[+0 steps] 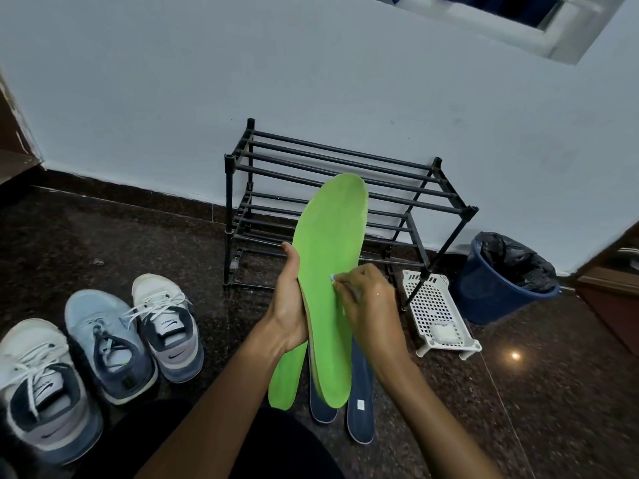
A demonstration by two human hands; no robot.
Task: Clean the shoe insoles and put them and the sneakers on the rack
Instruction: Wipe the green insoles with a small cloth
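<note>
1. Nearest my view, two bare forearms reach forward over a lap in black clothing.
2. The left hand (288,305) grasps the green insole (328,264) by its left edge, with the thumb lying up along the edge. The fingers behind it are hidden.
3. That insole is held in the air, tilted, toe end up and away from me. It shows in front of the black shoe rack (468,210).
4. The right hand (370,299) has its fingers curled and pinches a small pale wad (332,279) against the insole's right side near the middle. I cannot tell what the wad is made of.
5. Below the hands, a second green insole (285,378) and two navy insoles (361,409) lie on the dark speckled floor (138,229).
6. To the left, three sneakers stand on the floor side by side: a white-and-grey sneaker (38,385), a light blue sneaker (103,344) and another white-and-grey one (166,323).
7. The rack stands against the pale wall (242,63).
8. Just right of the rack, a white perforated tray (435,299) holds a white pad (444,331).
9. Beyond the tray stands a blue bin (491,299) lined with a black bag.
</note>
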